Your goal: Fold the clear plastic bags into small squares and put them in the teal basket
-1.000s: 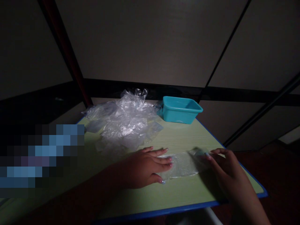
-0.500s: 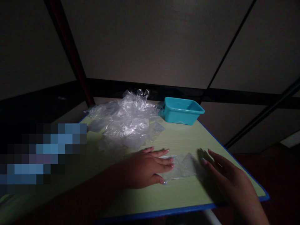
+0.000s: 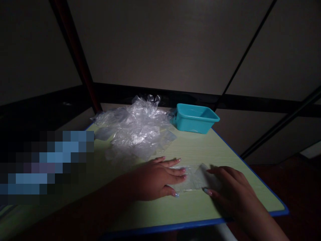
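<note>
A flat, clear plastic piece (image 3: 192, 179) lies on the light green table (image 3: 160, 216), its right part looking folded over. My left hand (image 3: 160, 179) rests palm down on its left part, fingers spread. At the right end of the plastic is my right hand (image 3: 229, 187), thumb and index finger apart near its two long edges; its other fingers are partly hidden. Whether the right fingertips touch the plastic cannot be made out.
Crumpled clear plastic bags (image 3: 136, 130) form a large pile at the back left of the table. An open turquoise basket (image 3: 194, 124) stands at the back right, before a dark panelled wall. A blurred blue patch covers the left side.
My right hand has moved left and over the right end of the plastic, its fingers now lower. My left hand has stayed in place.
</note>
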Action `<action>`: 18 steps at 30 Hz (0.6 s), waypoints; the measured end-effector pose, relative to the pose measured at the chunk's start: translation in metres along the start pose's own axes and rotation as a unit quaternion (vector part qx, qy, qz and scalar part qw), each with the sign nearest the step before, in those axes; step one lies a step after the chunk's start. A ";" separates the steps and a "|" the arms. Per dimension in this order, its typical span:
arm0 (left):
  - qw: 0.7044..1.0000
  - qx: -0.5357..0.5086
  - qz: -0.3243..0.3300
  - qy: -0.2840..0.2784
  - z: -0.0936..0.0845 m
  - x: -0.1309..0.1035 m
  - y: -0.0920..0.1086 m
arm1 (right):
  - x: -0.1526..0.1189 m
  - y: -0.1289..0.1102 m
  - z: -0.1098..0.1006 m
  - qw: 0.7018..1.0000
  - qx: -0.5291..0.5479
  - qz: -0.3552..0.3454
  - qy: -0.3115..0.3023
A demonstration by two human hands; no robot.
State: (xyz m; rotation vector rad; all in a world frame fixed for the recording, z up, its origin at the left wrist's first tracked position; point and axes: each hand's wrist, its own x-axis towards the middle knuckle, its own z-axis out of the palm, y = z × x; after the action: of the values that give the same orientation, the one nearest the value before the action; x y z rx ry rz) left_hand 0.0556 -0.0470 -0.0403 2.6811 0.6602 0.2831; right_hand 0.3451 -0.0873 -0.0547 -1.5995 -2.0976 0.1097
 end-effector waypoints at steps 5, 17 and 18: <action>1.000 0.003 0.000 -0.008 -0.001 0.000 0.000 | 0.002 0.020 0.003 1.000 -0.017 0.009 0.002; 1.000 -0.009 -0.009 -0.017 -0.002 0.001 0.001 | 0.013 -0.003 0.002 0.994 0.064 0.069 0.051; 1.000 -0.010 -0.011 -0.017 -0.002 0.001 0.002 | 0.013 -0.005 0.001 0.990 0.088 0.091 0.054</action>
State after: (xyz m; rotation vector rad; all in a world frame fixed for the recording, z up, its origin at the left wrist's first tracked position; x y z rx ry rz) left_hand 0.0563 -0.0472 -0.0375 2.6522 0.6728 0.2356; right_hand 0.3378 -0.0766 -0.0496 -1.6488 -1.8055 0.2574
